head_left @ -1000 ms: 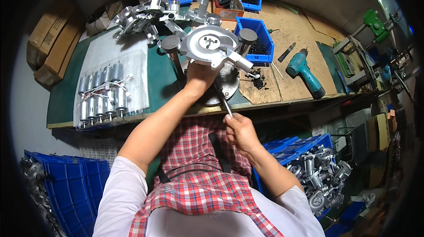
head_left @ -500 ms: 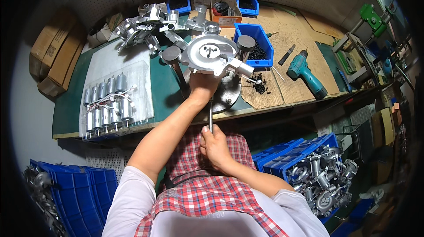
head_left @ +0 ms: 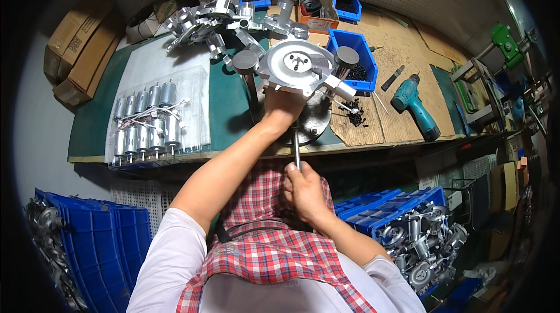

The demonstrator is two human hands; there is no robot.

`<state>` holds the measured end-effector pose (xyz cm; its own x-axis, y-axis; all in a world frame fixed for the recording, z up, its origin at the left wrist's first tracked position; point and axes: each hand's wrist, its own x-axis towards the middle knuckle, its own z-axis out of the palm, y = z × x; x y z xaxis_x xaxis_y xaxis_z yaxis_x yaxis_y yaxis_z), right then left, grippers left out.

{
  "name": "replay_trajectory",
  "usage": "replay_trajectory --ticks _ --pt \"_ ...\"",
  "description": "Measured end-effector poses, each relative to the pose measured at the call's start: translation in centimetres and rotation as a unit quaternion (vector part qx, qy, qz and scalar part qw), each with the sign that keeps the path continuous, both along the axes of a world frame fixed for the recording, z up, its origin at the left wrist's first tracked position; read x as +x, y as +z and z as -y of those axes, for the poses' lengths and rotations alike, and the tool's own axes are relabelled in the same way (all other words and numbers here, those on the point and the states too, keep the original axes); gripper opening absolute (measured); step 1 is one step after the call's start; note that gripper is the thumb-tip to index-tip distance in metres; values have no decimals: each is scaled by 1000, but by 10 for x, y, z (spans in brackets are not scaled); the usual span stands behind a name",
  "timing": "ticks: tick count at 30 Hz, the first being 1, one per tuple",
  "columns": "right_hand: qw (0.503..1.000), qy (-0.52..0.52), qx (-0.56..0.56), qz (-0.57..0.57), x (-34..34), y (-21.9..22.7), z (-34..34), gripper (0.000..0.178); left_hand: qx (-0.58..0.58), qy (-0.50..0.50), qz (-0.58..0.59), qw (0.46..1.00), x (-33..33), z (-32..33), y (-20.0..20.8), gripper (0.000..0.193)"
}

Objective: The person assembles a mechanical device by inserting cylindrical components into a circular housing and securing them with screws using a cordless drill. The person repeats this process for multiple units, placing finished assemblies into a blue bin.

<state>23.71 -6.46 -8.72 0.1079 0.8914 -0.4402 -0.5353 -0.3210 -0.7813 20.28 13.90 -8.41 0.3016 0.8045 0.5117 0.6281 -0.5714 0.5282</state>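
A round silver metal housing (head_left: 279,70) rests on a bench-top fixture between two dark round-capped posts, the left post (head_left: 245,60) and the right post (head_left: 346,57). Several dark screws show at the housing's centre. My left hand (head_left: 284,109) reaches beneath the housing's near side; its fingers are hidden there. Below the bench edge my right hand (head_left: 305,189) is closed around the lower end of a metal rod (head_left: 297,148), a lever that runs up to the fixture's round base plate (head_left: 318,119). A cable with a white connector (head_left: 353,109) extends from the housing's right side.
Left on the bench lie several small motors (head_left: 142,138); metal castings (head_left: 198,27) pile up behind. Right are a blue screw bin (head_left: 373,74), loose black screws (head_left: 354,116), a knife (head_left: 393,77) and a teal cordless drill (head_left: 415,106). Blue crates (head_left: 99,243) flank me below.
The whole view has shifted a little, so the bench things appear farther right. Both hands keep their places, one under the housing and one on the lever.
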Motion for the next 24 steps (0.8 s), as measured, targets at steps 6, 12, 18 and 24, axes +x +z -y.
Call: replay_trajectory --ticks 6,12,18,24 --pt "997 -73 21 -35 -51 -6 -12 17 31 -23 12 999 -3 -1 4 43" --pt "999 -38 22 -16 -31 -10 -8 15 35 -16 23 999 -1 9 13 43" --pt "851 67 102 510 54 -8 1 15 99 0 -40 994 2 -9 -8 44" --pt "616 -152 249 732 46 -4 2 21 37 -5 -51 998 -2 7 12 35"
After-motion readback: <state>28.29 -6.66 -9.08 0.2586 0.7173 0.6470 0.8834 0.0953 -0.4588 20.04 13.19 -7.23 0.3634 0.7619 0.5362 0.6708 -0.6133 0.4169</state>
